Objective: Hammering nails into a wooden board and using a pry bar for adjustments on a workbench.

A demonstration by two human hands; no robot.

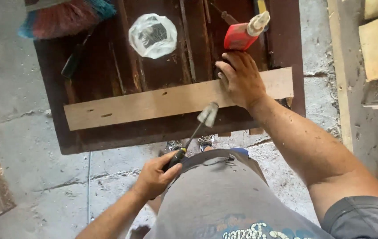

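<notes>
Gripping a black-handled steel hammer (pixel 196 132), the left hand (pixel 155 175) is clenched round the handle's end, the blurred metal head raised just above a pale wooden plank (pixel 153 102). Right hand (pixel 240 79) presses flat on that plank, fingers spread, grasping nothing. Plank lies crosswise on a dark brown wooden tabletop (pixel 162 66). Behind it: red glue bottle with cream nozzle (pixel 243 33), crumpled clear plastic bag (pixel 152 35), black-handled tool (pixel 74 59). Pink and blue broom bristles (pixel 67 17) at the far left corner.
</notes>
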